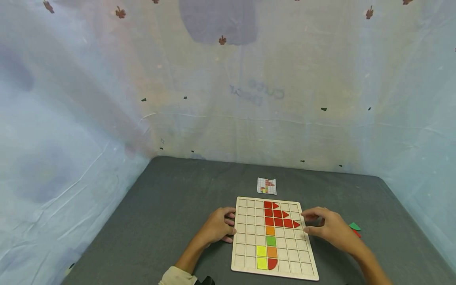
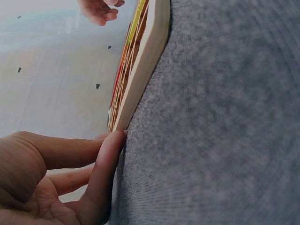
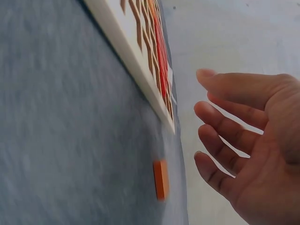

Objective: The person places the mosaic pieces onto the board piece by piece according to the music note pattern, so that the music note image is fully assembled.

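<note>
A square wooden grid board (image 1: 246, 241) lies on the grey table, with red, orange, green and yellow pieces set in its cells. Red squares (image 1: 268, 212) and red triangles fill part of its far rows. At the left edge, my left hand (image 1: 218, 225) holds the board, thumb and finger meeting at the rim in the left wrist view. My right hand (image 1: 329, 227) hovers by the right edge with fingers loosely bent and apart. Nothing is between those fingers (image 3: 211, 140) in the right wrist view.
Beyond the board lies a small printed card (image 1: 266, 186) with a coloured grid pattern. A green piece (image 1: 354, 226) and a red piece (image 1: 357, 233) lie right of my right hand. An orange piece (image 3: 161, 180) rests on the cloth in the right wrist view. Patterned sheeting (image 1: 228, 134) surrounds the table.
</note>
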A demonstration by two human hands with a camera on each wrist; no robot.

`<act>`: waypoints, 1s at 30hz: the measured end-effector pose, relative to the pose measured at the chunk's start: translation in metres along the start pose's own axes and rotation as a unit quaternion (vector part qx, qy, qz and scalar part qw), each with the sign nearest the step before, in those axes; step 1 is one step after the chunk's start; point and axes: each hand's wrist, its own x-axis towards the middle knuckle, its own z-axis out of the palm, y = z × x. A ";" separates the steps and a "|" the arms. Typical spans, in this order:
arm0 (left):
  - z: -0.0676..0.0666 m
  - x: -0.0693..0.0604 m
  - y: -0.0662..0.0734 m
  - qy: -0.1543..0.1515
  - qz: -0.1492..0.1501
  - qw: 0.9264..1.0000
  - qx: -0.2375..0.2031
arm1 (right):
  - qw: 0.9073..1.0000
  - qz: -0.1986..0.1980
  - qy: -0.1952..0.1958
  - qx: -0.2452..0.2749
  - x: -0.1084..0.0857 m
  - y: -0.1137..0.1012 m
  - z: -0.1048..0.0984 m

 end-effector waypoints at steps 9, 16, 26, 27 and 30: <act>0.000 0.000 0.001 -0.001 0.006 1.000 0.002 | 0.999 0.013 -0.023 0.027 -0.003 0.024 -0.017; 0.001 -0.001 0.002 0.006 0.005 1.000 0.008 | 0.999 -0.002 -0.013 -0.047 -0.003 0.037 -0.023; 0.002 -0.001 0.003 0.008 0.006 1.000 0.000 | 0.998 0.006 -0.056 -0.040 -0.004 0.047 -0.032; 0.002 -0.001 0.003 0.009 0.007 1.000 0.000 | 0.997 0.001 -0.063 -0.036 -0.005 0.048 -0.034; 0.003 -0.001 0.002 0.012 0.010 1.000 0.003 | 0.996 -0.014 -0.082 -0.019 -0.006 0.050 -0.037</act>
